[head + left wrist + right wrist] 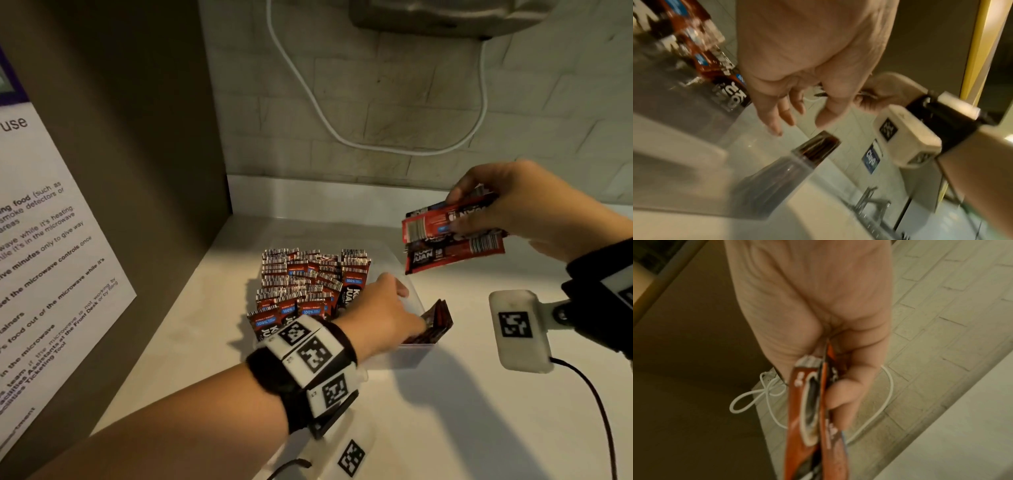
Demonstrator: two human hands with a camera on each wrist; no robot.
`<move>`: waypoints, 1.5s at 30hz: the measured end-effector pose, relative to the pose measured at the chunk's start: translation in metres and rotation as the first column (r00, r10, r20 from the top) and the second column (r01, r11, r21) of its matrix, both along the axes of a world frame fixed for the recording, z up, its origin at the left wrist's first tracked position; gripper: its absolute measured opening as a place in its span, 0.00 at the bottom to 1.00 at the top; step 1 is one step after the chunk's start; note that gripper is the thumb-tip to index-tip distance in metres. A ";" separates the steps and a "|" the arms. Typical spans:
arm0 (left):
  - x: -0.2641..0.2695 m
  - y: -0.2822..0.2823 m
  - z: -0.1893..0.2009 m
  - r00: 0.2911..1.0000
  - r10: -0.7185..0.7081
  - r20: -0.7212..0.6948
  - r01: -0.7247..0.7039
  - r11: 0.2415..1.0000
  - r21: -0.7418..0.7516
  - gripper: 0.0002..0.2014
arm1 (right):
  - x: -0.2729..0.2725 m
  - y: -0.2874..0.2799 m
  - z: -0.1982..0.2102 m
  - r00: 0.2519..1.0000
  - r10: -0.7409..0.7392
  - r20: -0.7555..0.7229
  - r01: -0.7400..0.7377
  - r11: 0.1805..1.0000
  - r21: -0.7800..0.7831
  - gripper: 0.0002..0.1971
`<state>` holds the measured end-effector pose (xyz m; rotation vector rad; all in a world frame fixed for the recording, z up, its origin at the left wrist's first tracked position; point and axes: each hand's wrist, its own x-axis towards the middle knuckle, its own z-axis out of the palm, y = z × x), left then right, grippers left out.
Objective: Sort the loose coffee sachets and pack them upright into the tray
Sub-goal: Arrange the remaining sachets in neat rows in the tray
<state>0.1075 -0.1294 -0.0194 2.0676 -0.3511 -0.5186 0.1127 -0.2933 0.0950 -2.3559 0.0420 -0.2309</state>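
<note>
my left hand (380, 310) is reaching into the clear plastic tray (416, 347), fingers (774, 120) loose and apart, holding nothing, just above a small leaning bunch of dark red coffee sachets (435, 322). upright rows of red sachets (308, 281) sit left of my fingers. my right hand (513, 202) pinches a fan of red and black sachets (448, 236). only my right wrist view shows them edge-on against my thumb (844, 391).

Dim, warm indoor light falls from above and the right, so the left hand (376, 308) casts a soft shadow on the white counter (445, 428). Head view bends at its edges. Both wrist views are smeared with motion blur, near surfaces unfocused.
</note>
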 end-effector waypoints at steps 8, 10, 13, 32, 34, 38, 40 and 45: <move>-0.006 0.053 0.032 0.871 0.046 -0.490 -0.398 0.650 -0.647 0.32 | -0.019 0.022 0.013 0.830 0.541 0.137 -0.546 0.737 0.398 0.22; -0.003 0.069 0.035 0.822 -0.190 -0.536 -0.290 0.671 -0.682 0.41 | -0.019 0.033 0.012 0.771 0.628 0.103 -0.615 0.693 0.375 0.16; -0.004 0.085 0.034 0.676 -0.525 -0.516 -0.084 0.641 -0.763 0.43 | -0.017 0.057 0.008 0.667 0.745 -0.016 -0.708 0.641 0.296 0.15; -0.018 0.096 0.041 0.937 -0.127 -0.325 -0.170 0.649 -0.742 0.16 | -0.025 0.109 -0.041 0.975 0.085 0.204 -0.164 0.895 0.414 0.21; -0.018 0.094 0.042 0.955 -0.065 -0.288 -0.172 0.670 -0.722 0.19 | -0.026 0.115 -0.045 0.980 0.104 0.167 -0.168 0.884 0.436 0.17; -0.017 0.097 0.042 0.958 0.020 -0.285 -0.225 0.668 -0.709 0.24 | -0.020 0.114 -0.048 0.987 0.061 0.152 -0.141 0.783 0.606 0.11; -0.015 0.100 0.042 0.952 0.056 -0.301 -0.261 0.665 -0.700 0.26 | -0.019 0.108 -0.048 0.990 0.009 0.143 -0.108 0.699 0.707 0.10; -0.010 0.105 0.046 0.926 0.107 -0.363 -0.353 0.591 -0.726 0.21 | -0.023 0.096 -0.051 0.927 0.155 0.340 -0.372 0.474 0.798 0.11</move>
